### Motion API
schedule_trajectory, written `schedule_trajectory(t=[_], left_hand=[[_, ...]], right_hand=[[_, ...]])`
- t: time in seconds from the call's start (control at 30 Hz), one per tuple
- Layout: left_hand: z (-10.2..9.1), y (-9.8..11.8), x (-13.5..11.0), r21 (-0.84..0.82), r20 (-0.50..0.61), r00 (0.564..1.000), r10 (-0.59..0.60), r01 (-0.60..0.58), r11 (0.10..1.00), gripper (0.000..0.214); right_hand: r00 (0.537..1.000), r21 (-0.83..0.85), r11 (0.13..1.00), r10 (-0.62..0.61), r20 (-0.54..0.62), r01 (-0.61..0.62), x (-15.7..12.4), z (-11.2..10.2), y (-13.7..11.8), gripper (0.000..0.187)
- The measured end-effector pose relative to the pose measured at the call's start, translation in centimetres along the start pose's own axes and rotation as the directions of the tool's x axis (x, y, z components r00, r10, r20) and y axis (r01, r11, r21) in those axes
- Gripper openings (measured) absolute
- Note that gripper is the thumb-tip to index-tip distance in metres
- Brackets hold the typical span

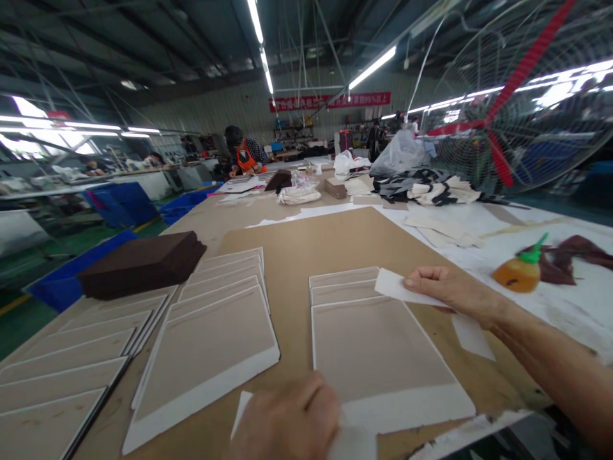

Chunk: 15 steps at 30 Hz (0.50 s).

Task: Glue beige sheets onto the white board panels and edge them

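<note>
My right hand [443,287] pinches a white rectangular card [393,285] above the far right corner of a fanned stack of grey-beige panels with white borders [368,348]. My left hand [290,418], blurred, is curled at the near edge of the same stack. White pieces show on both sides of it, one white piece [354,442] to the right; what its fingers hold is hidden. Another loose white card [473,337] lies below my right wrist. A second fanned stack of such panels [205,348] lies to the left.
More overlapping panels [62,377] lie at far left, near a dark brown stack [143,262]. An orange bottle with a green nozzle [520,271] is at right. Fabric scraps [431,185] and a large fan [488,121] are behind. A person in an orange apron [246,156] works across the table.
</note>
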<state>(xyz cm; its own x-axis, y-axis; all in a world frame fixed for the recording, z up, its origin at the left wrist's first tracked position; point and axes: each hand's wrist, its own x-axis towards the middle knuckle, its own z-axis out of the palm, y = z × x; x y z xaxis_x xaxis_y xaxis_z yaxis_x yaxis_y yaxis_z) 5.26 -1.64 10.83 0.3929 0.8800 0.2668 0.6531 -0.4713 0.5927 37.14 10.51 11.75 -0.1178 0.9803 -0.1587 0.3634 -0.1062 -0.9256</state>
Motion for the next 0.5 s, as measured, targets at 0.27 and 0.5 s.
schedule_trajectory(t=[0.27,0.5], left_hand=[[4.1,-1.1,4.1,0.507,0.355,0.935,-0.017,-0.177,0.844,0.030],[6.1,-4.8,4.0,0.459,0.306,0.951,0.034,-0.179,0.870,0.033]], right_hand=[[0.963,-0.225,0.972,-0.003,0.268,0.066,3.6,5.4,-1.9,0.052],[0.954,-0.379,0.916,-0.016,0.299,0.134,6.0,8.8,-2.1,0.034]])
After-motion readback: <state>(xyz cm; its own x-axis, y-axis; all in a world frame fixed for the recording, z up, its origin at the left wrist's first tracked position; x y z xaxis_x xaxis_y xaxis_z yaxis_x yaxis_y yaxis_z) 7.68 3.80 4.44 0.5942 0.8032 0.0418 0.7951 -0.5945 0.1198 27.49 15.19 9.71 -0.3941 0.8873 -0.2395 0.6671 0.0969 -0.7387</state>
